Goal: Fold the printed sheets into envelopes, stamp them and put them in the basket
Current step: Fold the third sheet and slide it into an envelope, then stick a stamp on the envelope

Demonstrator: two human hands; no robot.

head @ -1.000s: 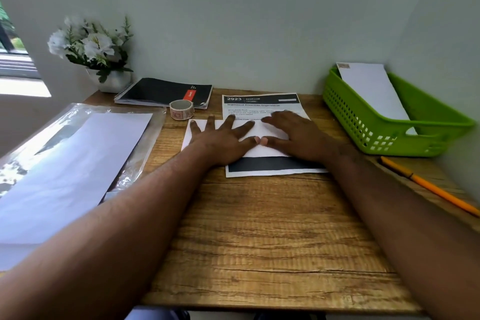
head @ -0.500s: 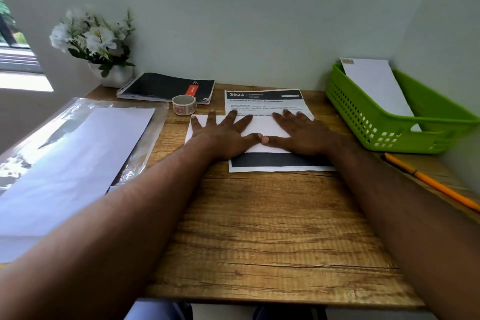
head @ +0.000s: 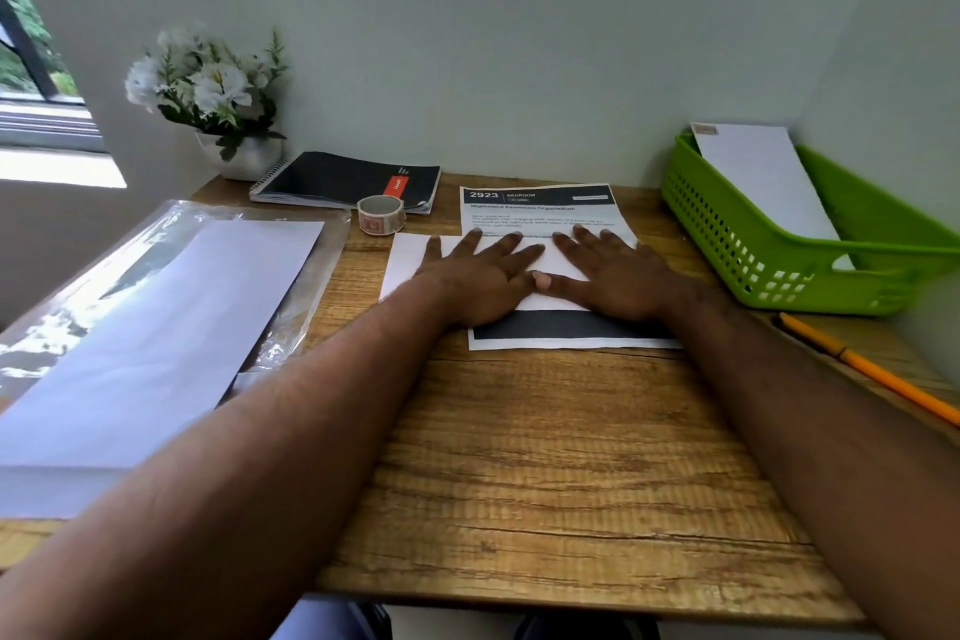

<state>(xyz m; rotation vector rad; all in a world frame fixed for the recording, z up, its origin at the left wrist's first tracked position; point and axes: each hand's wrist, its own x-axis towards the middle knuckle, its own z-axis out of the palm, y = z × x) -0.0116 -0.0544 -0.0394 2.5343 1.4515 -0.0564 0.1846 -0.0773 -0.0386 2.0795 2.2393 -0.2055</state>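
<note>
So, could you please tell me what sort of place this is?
Probably a small home desk in a corner by a window. A spiral notebook, a pencil and a pot of flowers sit on the wooden desk, with a green basket against the wall.

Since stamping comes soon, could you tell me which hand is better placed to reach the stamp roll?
Left: the left hand lies nearer the stamp roll, just beyond its fingers; the right hand presses farther away.

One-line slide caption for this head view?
Both hands, left and right, press flat on a white envelope lying across a printed sheet, green basket alongside.
</note>
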